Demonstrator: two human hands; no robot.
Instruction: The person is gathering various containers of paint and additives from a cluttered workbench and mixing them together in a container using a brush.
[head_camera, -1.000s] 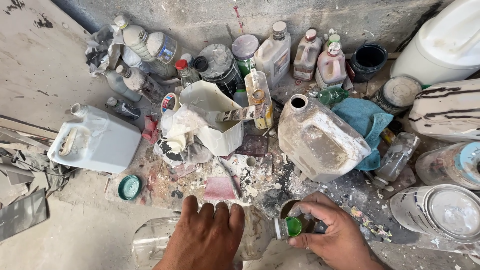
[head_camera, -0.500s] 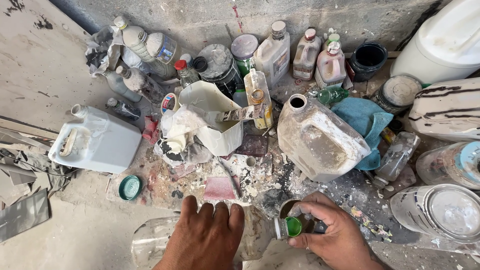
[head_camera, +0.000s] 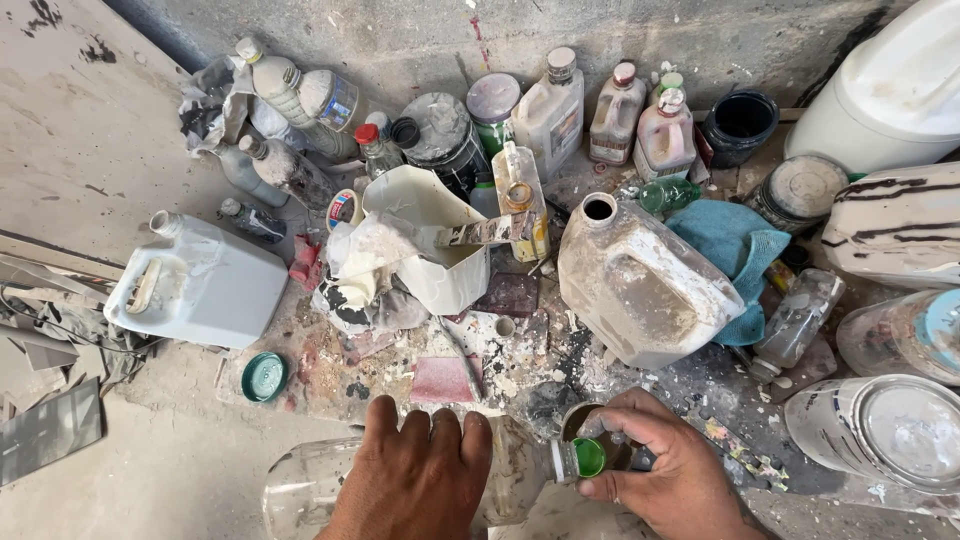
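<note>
- Left hand (head_camera: 415, 475) lies flat, fingers spread a bit, on top of a big clear jar (head_camera: 320, 485) on its side. It presses, no grip that I can see.
- Right hand (head_camera: 655, 465) is curled round a small bottle (head_camera: 580, 458) w/ green stuff in it, just right of the jar.
- Small bottle is tipped on its side, mouth toward a small dark cup (head_camera: 590, 425) right behind it. Can't tell if anything runs out.
- Looks partway: bottle is up and tipped, green stuff still inside, so lots left to do.
- A green lid (head_camera: 264, 377) lies up and left of the jar, a bit away.
- Pink pad (head_camera: 443, 380) sits just behind the jar.
- White jug w/ handle (head_camera: 200, 290) is far back-left of the jar; dirty open jug (head_camera: 645, 285) is back-right.
- Cut white tub (head_camera: 435, 245) w/ a paint-smeared stick is straight behind, farther back.
- Blue rag (head_camera: 725, 240) lies beside the dirty jug.
- Floor is crowded: crumbs, dried paint, bottles at the wall. Dirty jug stands close behind the right hand, little room.
</note>
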